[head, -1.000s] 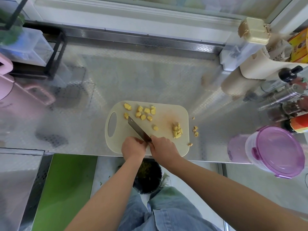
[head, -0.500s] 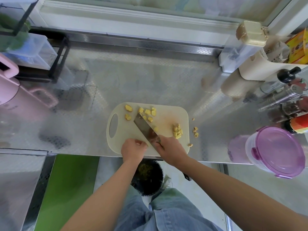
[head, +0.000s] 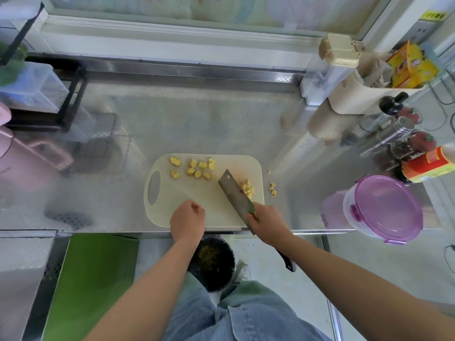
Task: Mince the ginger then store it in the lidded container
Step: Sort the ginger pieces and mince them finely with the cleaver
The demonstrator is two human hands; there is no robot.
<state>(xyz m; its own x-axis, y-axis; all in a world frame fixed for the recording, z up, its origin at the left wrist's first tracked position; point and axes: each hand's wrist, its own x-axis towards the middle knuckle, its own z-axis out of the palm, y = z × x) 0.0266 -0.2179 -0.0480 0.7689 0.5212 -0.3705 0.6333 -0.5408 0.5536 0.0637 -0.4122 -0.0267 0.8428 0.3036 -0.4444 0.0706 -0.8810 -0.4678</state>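
Observation:
A cream cutting board (head: 197,193) lies at the counter's near edge. Several yellow ginger chunks (head: 194,167) sit along its far side. A small heap of finer ginger pieces (head: 247,188) lies near its right edge, against the blade of a cleaver (head: 234,193). My right hand (head: 267,221) grips the cleaver's handle, blade pointing away to the left. My left hand (head: 187,221) hovers over the board's near edge, fingers curled, holding nothing. A clear container with a purple lid (head: 386,209) stands at the right, lid on.
A few ginger bits (head: 272,189) lie on the steel counter right of the board. Bottles and jars (head: 406,143) crowd the far right. A pink jug (head: 27,156) and a black rack stand left. A dark bin (head: 211,262) sits below the counter edge.
My right hand swung the cleaver from the board's left middle over to the fine pieces at the right. My left hand came away from the knife and stayed at the near edge.

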